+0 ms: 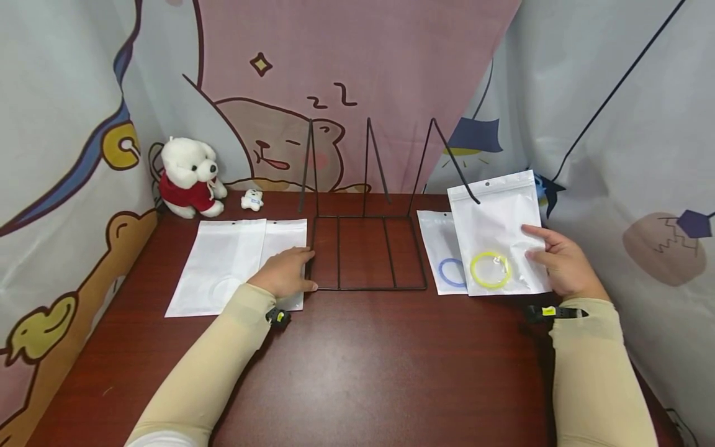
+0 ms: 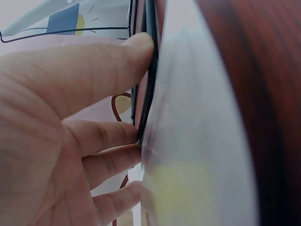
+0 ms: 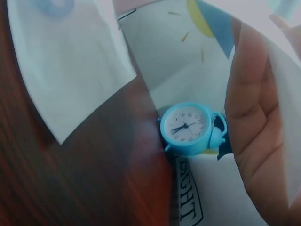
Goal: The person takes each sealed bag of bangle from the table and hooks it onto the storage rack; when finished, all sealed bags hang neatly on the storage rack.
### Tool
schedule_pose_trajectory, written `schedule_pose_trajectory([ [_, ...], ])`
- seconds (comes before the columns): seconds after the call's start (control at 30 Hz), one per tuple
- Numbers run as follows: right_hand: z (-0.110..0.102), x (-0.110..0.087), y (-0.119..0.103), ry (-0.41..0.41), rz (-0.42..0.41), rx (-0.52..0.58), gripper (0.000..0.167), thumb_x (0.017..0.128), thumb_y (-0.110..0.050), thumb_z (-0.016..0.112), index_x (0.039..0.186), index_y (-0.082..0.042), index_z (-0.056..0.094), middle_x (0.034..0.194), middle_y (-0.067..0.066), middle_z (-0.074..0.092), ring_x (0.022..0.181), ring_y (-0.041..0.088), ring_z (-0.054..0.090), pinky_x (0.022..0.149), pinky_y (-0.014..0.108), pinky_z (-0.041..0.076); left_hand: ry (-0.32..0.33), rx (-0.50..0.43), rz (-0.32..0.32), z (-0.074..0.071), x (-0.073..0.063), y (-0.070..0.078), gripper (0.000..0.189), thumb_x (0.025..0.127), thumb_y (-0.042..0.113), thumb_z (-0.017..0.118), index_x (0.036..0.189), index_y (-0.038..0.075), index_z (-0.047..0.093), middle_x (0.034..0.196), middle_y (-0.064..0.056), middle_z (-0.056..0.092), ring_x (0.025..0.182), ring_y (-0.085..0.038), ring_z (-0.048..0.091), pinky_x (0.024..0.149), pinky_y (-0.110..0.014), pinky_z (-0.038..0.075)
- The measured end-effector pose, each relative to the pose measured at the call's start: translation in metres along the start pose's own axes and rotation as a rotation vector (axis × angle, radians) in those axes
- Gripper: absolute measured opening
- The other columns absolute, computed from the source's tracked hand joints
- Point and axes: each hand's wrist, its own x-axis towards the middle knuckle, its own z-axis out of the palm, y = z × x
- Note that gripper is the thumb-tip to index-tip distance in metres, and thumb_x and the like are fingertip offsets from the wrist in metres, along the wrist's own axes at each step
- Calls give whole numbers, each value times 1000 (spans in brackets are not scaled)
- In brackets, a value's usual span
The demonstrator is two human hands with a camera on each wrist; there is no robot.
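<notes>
White bag reaches left from your right hand, pinched at its edge, maybe so its front stays uncovered. Your left hand, fingers spread, touches the black rack beside them, probably to steady it.

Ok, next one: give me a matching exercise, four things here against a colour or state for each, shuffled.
1. alarm clock
2. wire rack
3. yellow-ring pouch
4. larger plush toy

A. pinched in the right hand
B. dressed in red
C. light blue
D. black, touched by the left hand

Pairs: 1-C, 2-D, 3-A, 4-B
</notes>
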Motion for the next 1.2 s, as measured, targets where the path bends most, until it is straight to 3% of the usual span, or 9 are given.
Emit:
schedule_pose_trajectory([
  [0.2,-2,-6,-5,-93,-87,313,55,102,4,62,151,-21,61,118,-13,65,91,4,68,73,19,60,-1,0,1,0,0,0,85,93,38,79,160,0,42,166,-19,40,155,-42,36,124,-62,32],
  [0.5,1,-11,-9,-283,-255,557,52,99,19,54,138,-12,70,120,-4,75,99,11,72,80,25,63,0,-6,2,0,0,0,85,93,38,79,160,0,42,166,-19,41,154,-41,36,124,-62,32],
  [1.2,4,-24,-31,-577,-386,548,48,101,20,45,127,-10,73,132,0,73,110,15,70,92,31,62,2,-5,4,1,1,-2,85,93,38,79,160,1,42,166,-19,40,154,-42,36,122,-63,33],
])
